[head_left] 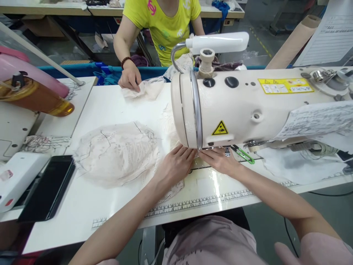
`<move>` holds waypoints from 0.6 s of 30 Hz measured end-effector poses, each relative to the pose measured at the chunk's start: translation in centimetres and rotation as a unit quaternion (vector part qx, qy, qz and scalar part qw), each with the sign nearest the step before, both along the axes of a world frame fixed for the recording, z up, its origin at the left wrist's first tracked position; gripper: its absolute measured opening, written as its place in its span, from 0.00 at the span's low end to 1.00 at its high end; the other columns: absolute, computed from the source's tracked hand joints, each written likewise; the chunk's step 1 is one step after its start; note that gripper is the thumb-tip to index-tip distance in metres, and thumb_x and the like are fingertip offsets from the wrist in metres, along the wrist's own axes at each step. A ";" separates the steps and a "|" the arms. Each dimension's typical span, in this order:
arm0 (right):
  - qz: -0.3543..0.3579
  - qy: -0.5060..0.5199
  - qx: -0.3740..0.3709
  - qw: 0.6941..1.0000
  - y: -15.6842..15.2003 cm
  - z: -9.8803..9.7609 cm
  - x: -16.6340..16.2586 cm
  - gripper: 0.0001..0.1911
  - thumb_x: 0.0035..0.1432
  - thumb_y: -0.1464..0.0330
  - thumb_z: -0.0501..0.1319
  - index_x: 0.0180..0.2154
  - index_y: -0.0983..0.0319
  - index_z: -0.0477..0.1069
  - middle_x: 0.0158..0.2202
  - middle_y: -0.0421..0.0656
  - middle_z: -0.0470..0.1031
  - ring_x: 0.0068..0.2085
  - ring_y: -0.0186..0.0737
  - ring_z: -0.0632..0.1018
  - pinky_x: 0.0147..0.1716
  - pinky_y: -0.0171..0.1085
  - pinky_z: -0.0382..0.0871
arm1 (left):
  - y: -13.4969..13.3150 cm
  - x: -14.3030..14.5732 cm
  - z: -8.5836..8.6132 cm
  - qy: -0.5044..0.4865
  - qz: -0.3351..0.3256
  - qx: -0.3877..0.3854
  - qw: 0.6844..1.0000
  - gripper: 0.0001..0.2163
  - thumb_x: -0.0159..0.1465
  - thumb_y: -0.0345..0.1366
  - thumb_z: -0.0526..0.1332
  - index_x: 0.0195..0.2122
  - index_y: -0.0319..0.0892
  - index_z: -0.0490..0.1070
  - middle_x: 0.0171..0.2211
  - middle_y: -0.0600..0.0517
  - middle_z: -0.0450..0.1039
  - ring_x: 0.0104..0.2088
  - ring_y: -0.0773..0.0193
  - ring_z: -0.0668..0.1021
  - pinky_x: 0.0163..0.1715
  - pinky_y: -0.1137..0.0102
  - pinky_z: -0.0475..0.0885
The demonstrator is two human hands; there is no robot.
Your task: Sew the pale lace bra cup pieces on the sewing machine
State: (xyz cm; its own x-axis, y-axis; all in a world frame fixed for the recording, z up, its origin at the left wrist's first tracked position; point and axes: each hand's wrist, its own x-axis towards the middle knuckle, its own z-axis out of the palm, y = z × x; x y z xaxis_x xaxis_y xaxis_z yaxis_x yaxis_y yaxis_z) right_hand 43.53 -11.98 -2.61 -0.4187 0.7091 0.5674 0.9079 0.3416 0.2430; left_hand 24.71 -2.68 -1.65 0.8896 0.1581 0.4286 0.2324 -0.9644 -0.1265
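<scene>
My left hand lies on pale lace fabric just left of the needle area of a cream sewing machine. Its fingers stretch forward, close together, with the tips near the machine head. From the other side my right hand reaches in beneath the head, fingers extended toward the left hand. Its fingertips are partly hidden, as is the fabric under the head. The lace continues behind the left hand, up along the left side of the machine. Green thread snips lie just right of my right hand.
A heap of sheer lace pieces with loose threads lies to the left. Further left are a black phone, a white device and an amber bottle. Across the table, a co-worker's hand touches pale cloth.
</scene>
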 end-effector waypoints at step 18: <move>-0.143 -0.022 -0.149 0.978 -0.9 -1.2 0.6 0.23 0.67 0.75 0.50 0.56 0.48 0.69 0.54 0.41 0.75 0.41 0.40 0.77 0.32 0.38 0.72 | -1.4 0.6 0.1 0.028 0.059 0.039 0.997 0.12 0.67 0.26 0.53 0.48 0.33 0.73 0.38 0.43 0.78 0.37 0.56 0.80 0.45 0.59 0.75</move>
State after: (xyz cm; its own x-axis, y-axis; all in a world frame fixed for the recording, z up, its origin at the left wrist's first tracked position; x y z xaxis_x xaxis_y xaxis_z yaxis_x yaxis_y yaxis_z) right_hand 44.12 -12.92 -3.77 -0.1993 0.9317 0.3037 0.9673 0.1374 0.2133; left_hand 25.33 -4.05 -1.51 0.8892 0.2318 0.3944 0.3348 -0.9173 -0.2156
